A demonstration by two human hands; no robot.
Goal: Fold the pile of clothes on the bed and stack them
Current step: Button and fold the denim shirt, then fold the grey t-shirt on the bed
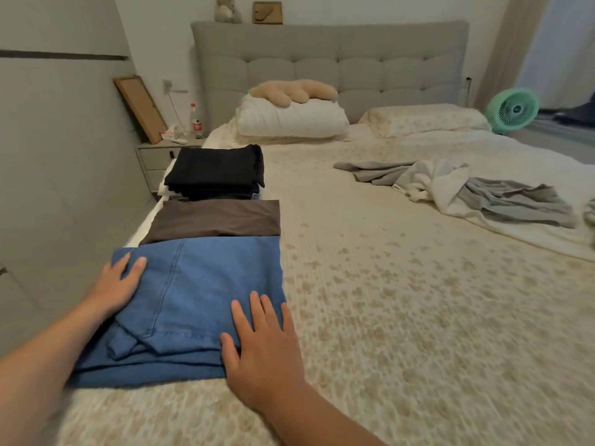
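Folded blue jeans (199, 291) lie near the left edge of the bed (402, 300). My left hand (117, 284) rests flat on their left side with straight fingers. My right hand (264, 346) presses flat on their near right corner. Behind the jeans lies a folded dark grey garment (215, 220), and behind that stands a stack of folded black clothes (219, 172). On the right side of the bed a loose heap of grey and white clothes (467, 188) lies unfolded.
A white folded duvet (289, 119) with a plush toy (293, 90) sits at the headboard, next to a pillow (425, 119). A nightstand (161, 159) with a bottle (195, 120) stands at the left. A green fan (512, 109) is at the far right. A wardrobe wall (48, 156) runs along the left.
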